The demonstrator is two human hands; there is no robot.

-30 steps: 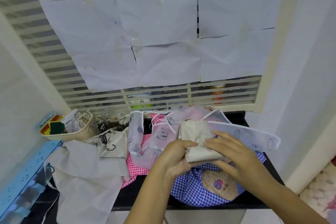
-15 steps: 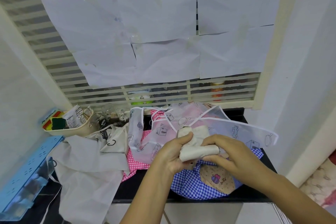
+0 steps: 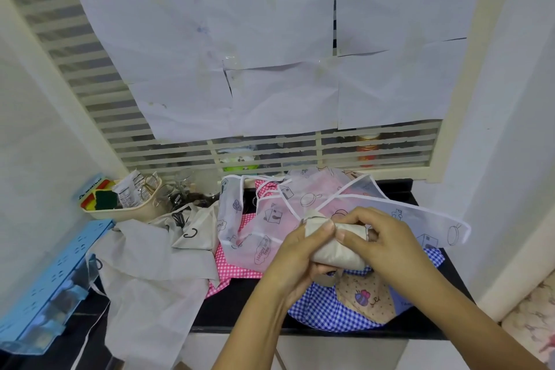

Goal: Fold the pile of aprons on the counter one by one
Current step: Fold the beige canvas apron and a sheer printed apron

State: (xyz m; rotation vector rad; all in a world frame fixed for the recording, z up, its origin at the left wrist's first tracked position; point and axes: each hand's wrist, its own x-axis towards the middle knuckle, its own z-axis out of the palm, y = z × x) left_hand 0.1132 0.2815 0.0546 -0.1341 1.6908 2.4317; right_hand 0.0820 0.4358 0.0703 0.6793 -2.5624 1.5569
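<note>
A cream apron (image 3: pixel 338 251) is rolled into a tight bundle above the pile. My left hand (image 3: pixel 295 255) grips its left end with the thumb on top. My right hand (image 3: pixel 380 245) holds the right end, fingers curled over it. Beneath them lie a translucent printed apron (image 3: pixel 300 204), a pink gingham apron (image 3: pixel 240 261) and a blue gingham apron (image 3: pixel 327 306) with a bee patch. A large cream apron (image 3: pixel 150 273) spreads over the left of the black counter (image 3: pixel 237 309) and hangs off its front edge.
A beige basket (image 3: pixel 126 210) with sponges and packets stands at the back left, with glass jars (image 3: pixel 186 186) beside it. A blue plastic rack (image 3: pixel 51 285) sits at the far left. A slatted window covered with paper sheets (image 3: pixel 270 39) rises behind the counter.
The cream bundle has been rolled smaller and tighter. Both hands have closed in round its ends and stayed over the blue gingham apron.
</note>
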